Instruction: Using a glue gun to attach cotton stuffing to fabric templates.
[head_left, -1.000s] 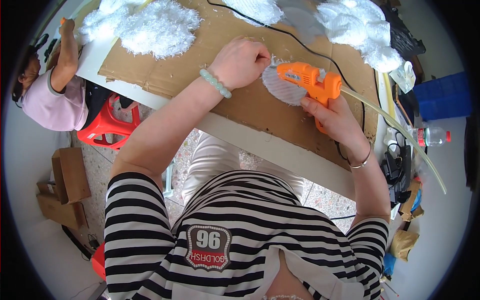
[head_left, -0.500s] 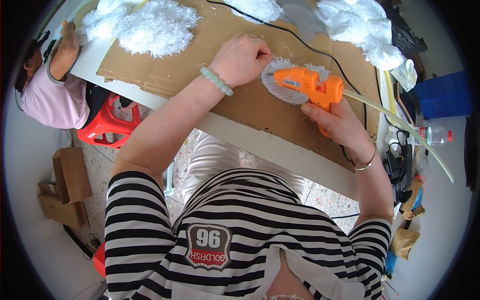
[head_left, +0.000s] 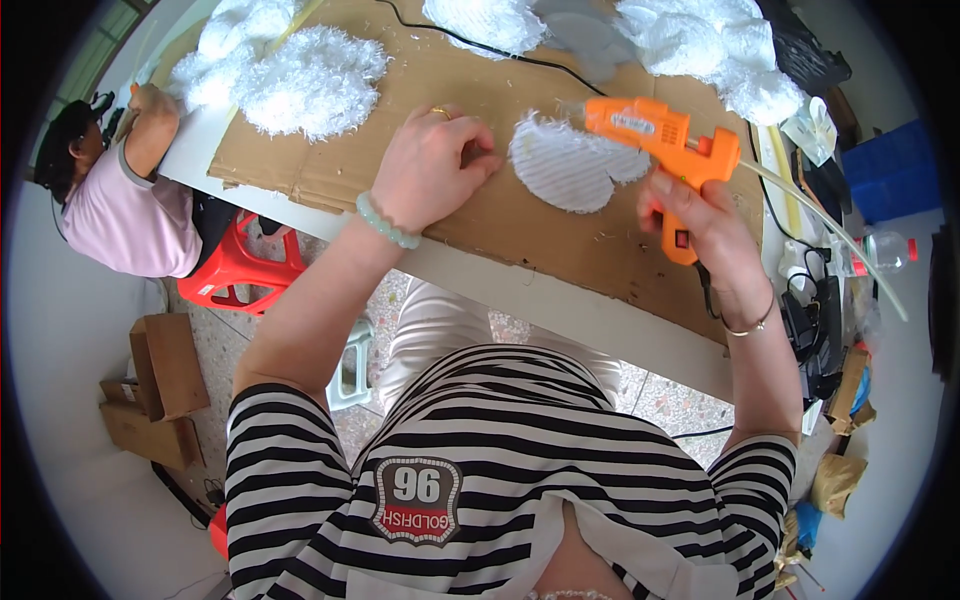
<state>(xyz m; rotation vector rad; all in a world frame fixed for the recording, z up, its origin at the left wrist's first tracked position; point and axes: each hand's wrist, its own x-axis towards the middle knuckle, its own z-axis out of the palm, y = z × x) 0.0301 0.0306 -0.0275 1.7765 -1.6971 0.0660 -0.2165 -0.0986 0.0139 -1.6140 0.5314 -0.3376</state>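
Observation:
My right hand point(head_left: 708, 215) grips an orange glue gun point(head_left: 640, 125) by its handle, with a long pale glue stick point(head_left: 838, 237) sticking out of its back. The gun's nozzle points left, over the upper edge of a white striped fabric piece point(head_left: 565, 170). That piece has a rounded shape, a fringed edge and a notch on its right side; it lies on brown cardboard point(head_left: 480, 225). To the left of the fabric, my left hand point(head_left: 435, 165) is closed over the cardboard, fingers curled in a loose pinch. Whatever its fingertips may hold is hidden.
Fluffy white fringed pieces point(head_left: 315, 85) lie at the far left, more white fabric point(head_left: 700, 45) at the far right. A black cord point(head_left: 500, 50) crosses the back. At left a person point(head_left: 130, 200) sits on a red stool point(head_left: 240, 270). A plastic bottle point(head_left: 885, 250) is at right.
My right hand has moved the glue gun right and up, off the fabric piece, uncovering more of it. My left hand has drawn back left and toward me, away from the fabric's edge.

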